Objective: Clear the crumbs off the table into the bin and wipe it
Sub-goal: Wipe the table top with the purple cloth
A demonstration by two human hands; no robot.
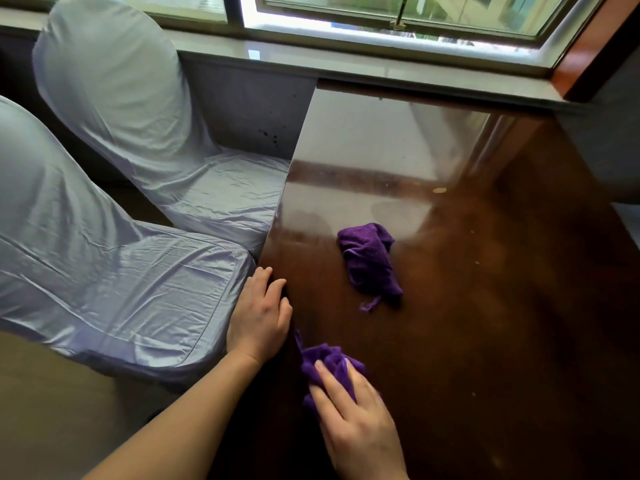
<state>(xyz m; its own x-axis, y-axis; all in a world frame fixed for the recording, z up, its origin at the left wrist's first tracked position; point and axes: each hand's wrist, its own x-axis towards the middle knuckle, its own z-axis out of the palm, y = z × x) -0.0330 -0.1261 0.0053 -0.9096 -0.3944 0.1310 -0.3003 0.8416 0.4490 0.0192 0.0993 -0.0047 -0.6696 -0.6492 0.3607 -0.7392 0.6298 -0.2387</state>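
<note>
At the bench [502, 323] edge: left hand [259, 317] rests loosely cupped, seemingly as a catcher.
Right hand [356, 420]: flat fingers press purple cloth [325, 365] toward it.
Crumbs [440, 190]: specks on the far side.
2nd cloth [370, 261]: lying spare mid-bench.
Bin: out of view.

Table [485, 323] runs from the person to windowsill [346, 69] at 12 o'clock. Near cloth [323, 363] lies on the table by its left edge, under right hand [356, 420]. Far cloth [369, 261] is on the table approx. 1 o'clock from it, apart. Left hand [259, 317] is at the table edge, 10 o'clock from near cloth. Near chair [104, 271] & far chair [138, 116] stand at 9 o'clock of the table, far chair behind. Crumb [440, 190] lies 1 o'clock beyond far cloth.
</note>
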